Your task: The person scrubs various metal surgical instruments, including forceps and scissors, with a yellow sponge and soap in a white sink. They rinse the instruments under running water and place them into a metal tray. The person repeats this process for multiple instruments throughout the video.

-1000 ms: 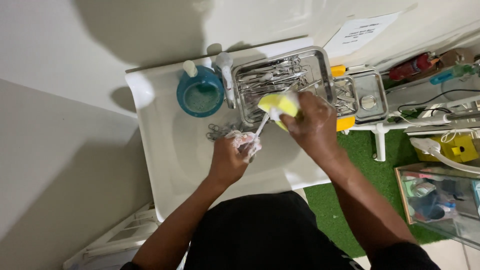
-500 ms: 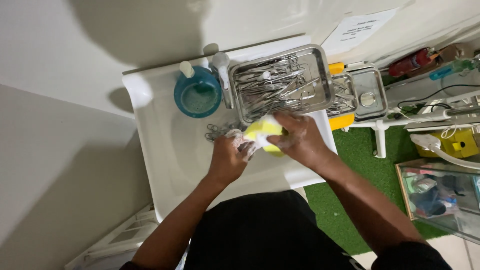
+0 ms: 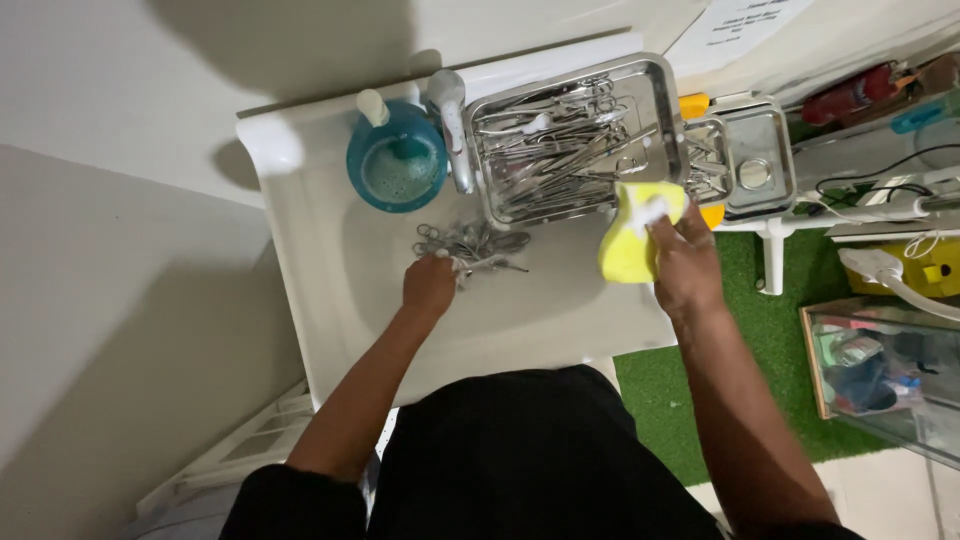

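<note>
My right hand (image 3: 682, 262) grips a soapy yellow sponge (image 3: 632, 236) at the right side of the white sink (image 3: 320, 270), just below the steel tray (image 3: 662, 92). That tray holds several metal instruments (image 3: 560, 145). My left hand (image 3: 430, 285) rests in the basin on a small pile of scissor-like metal instruments (image 3: 468, 243); its fingers touch them, and whether it grips one is hidden.
A blue bowl of foamy liquid (image 3: 396, 165) stands at the back left of the sink beside the tap (image 3: 450, 115). A smaller steel tray (image 3: 752, 165) sits to the right. Green matting (image 3: 790, 350) covers the floor, with a glass box (image 3: 885, 370) at the far right.
My hands were together scrubbing an instrument with the sponge. They have parted: the right hand carried the sponge right, the left hand went down to the instrument pile.
</note>
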